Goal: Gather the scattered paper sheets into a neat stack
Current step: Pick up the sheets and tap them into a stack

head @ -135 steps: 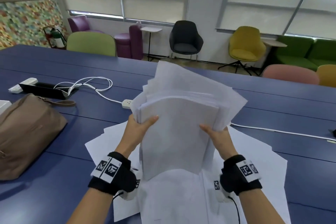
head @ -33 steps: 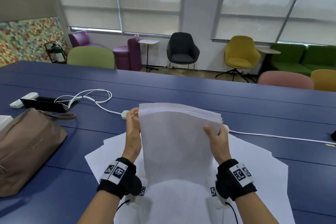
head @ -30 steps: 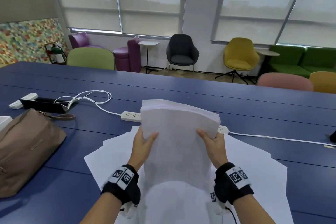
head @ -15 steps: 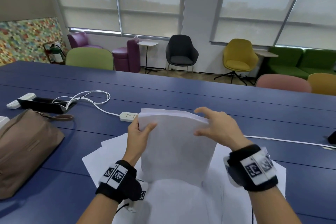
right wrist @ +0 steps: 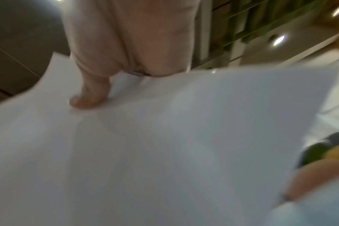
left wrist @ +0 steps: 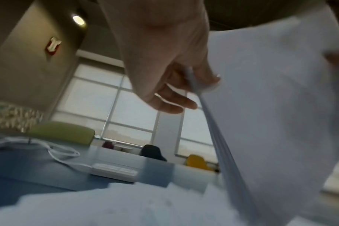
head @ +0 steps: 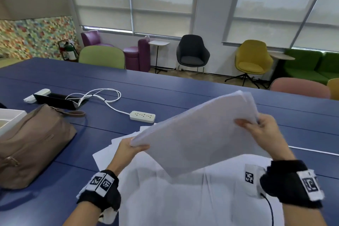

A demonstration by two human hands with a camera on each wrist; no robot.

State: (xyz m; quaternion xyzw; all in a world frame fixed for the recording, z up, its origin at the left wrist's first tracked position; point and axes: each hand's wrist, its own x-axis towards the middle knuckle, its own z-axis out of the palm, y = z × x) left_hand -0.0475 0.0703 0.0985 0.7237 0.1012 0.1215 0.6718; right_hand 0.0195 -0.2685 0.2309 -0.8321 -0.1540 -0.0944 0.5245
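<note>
A thick stack of white paper [head: 198, 134] hangs tilted in the air above the blue table [head: 165, 93], its right end higher. My left hand [head: 132, 147] pinches the stack's lower left corner, thumb on top. My right hand [head: 256, 124] grips the upper right corner. The left wrist view shows the stack's edge [left wrist: 219, 137] running down from my left hand [left wrist: 195, 85]. In the right wrist view my right hand [right wrist: 114, 85] has its thumb pressed on the sheet [right wrist: 164, 145]. More loose sheets [head: 183, 198] lie spread on the table under the stack.
A brown bag [head: 31, 143] lies at the left. A white power strip [head: 142, 116] with its cable sits beyond the loose sheets. A black device [head: 55, 98] lies further left. A white cable [head: 311, 150] runs along the right. Chairs stand past the table's far edge.
The stack stood upright on the table between both hands. The right hand let go, took the top right corner, and the stack has swung to a tilted, sideways hold in the air.
</note>
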